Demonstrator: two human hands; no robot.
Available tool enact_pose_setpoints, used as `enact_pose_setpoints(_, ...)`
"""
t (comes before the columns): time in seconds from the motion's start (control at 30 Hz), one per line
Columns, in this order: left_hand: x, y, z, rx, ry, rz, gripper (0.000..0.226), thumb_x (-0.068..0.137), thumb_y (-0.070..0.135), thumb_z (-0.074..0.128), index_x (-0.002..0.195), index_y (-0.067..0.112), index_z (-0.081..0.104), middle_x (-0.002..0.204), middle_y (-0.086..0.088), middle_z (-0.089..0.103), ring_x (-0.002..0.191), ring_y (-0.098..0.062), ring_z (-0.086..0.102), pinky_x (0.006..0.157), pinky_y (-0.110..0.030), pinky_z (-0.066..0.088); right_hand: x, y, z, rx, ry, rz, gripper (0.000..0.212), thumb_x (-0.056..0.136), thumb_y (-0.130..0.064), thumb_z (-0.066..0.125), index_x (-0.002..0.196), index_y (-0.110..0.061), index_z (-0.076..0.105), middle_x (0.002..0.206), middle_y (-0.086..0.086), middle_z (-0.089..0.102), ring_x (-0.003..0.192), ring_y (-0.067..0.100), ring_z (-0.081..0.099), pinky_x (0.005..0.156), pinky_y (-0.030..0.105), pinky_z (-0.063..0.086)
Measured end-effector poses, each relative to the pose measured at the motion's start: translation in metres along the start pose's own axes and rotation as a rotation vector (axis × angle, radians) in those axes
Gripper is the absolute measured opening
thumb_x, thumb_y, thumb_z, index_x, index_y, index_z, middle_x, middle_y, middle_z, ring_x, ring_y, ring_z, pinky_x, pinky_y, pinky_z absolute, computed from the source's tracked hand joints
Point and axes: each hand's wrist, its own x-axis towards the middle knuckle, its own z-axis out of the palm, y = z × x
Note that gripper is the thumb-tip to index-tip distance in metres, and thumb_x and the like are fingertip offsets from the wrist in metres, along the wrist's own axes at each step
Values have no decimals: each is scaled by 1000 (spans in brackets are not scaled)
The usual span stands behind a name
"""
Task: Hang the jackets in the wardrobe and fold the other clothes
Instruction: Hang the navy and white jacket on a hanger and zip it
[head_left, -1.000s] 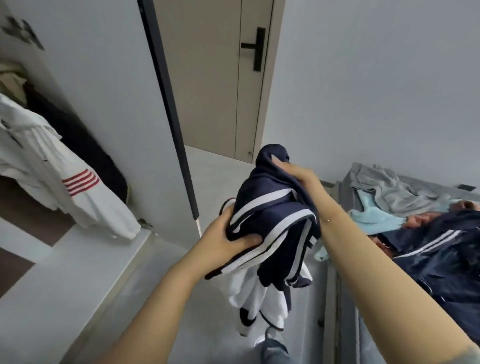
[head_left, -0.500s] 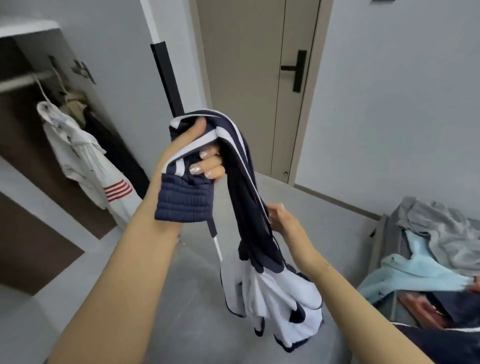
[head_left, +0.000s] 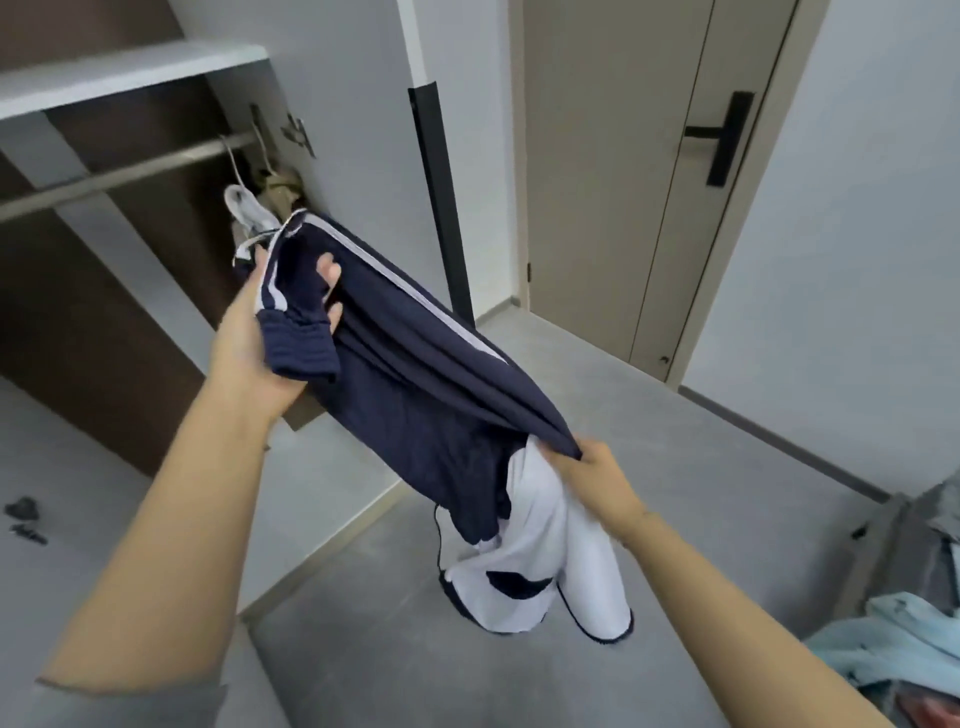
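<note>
**Navy jacket held up before open wardrobe**

A person's left hand (head_left: 260, 332) grips a ribbed cuff of the navy-and-white jacket (head_left: 415, 384), while the right hand (head_left: 597, 467) pinches its fabric lower down, right of the wardrobe (head_left: 130, 67). No lettering is legible. A white garment (head_left: 247, 210) hangs on the wardrobe's rail (head_left: 104, 174); a door (head_left: 649, 156) stands beyond.

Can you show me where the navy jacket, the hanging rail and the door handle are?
jacket (head_left: 415, 395), head view, on the navy fabric stretched between both hands.
rail (head_left: 119, 174), head view, mid-length of the wardrobe's metal bar.
door handle (head_left: 722, 137), head view, on its black plate.
</note>
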Motion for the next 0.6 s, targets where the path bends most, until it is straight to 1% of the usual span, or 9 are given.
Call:
enact_pose_setpoints(0.07, -15, -18, -17, 126, -19, -109, 40, 99, 47, 42, 116, 23, 69, 98, 9, 73, 102, -8, 68, 90, -28, 54, 5, -27, 1, 141, -22, -39, 23, 97, -23, 61, 100, -1, 63, 85, 1, 63, 76, 14, 58, 72, 34, 48)
enact_pose_setpoints(0.13, -37, -52, -16, 414, -41, -218, 26, 101, 37, 42, 118, 26, 58, 98, 12, 66, 121, -8, 58, 102, -28, 46, 9, -54, 8, 286, -74, -31, 23, 96, -24, 61, 116, -13, 64, 106, 2, 73, 95, 17, 70, 83, 32, 56)
enact_pose_setpoints(0.23, -75, -102, -12, 743, -211, -366, 28, 103, 20, 48, 130, 26, 50, 117, 17, 61, 113, 5, 57, 75, -4, 47, 19, -92, 22, 394, -78, -33, 21, 96, -16, 60, 116, -15, 62, 97, -1, 76, 89, 15, 72, 70, 25, 57)
enact_pose_setpoints(0.3, -96, -129, -16, 827, -305, -346, 38, 94, 34, 65, 128, 42, 49, 119, 29, 63, 111, 9, 58, 81, -8, 47, 26, -108, 32, 407, -89, -33, 20, 96, -12, 58, 115, -12, 62, 94, 2, 74, 85, 17, 71, 70, 27, 57)
enact_pose_setpoints(0.37, -99, -138, -21, 857, -191, -241, 22, 93, 37, 64, 107, 21, 63, 102, 14, 67, 98, -8, 63, 84, -21, 45, 29, -116, 40, 408, -139, -14, 21, 98, -9, 54, 117, -9, 62, 100, 7, 72, 89, 20, 70, 78, 31, 57)
enact_pose_setpoints(0.4, -97, -138, -25, 893, -138, -170, 33, 95, 38, 58, 99, 5, 62, 93, 3, 62, 90, -15, 58, 81, -27, 42, 30, -116, 42, 409, -161, -5, 21, 98, -8, 53, 117, -9, 62, 101, 7, 72, 90, 20, 69, 80, 32, 57)
enact_pose_setpoints(0.47, -94, -129, -22, 838, -82, -123, 41, 99, 36, 50, 96, -3, 61, 93, -3, 58, 89, -18, 54, 82, -36, 45, 32, -115, 41, 373, -151, -7, 20, 99, -9, 53, 115, -9, 63, 100, 7, 71, 89, 20, 68, 80, 31, 56)
enact_pose_setpoints(0.53, -83, -106, -29, 519, 45, -99, 30, 103, 28, 47, 97, 13, 71, 102, 1, 72, 95, -17, 67, 84, -33, 56, 34, -110, 33, 177, -86, -60, 19, 97, -13, 57, 114, -6, 65, 97, 9, 70, 85, 20, 66, 78, 32, 53)
enact_pose_setpoints(0.6, -70, -76, -41, 234, 193, -79, 22, 99, 32, 54, 98, 22, 73, 102, -1, 76, 94, -17, 73, 71, -31, 60, 31, -103, 29, -99, -101, -113, 19, 95, -16, 61, 108, -4, 66, 89, 6, 68, 76, 14, 61, 69, 27, 47)
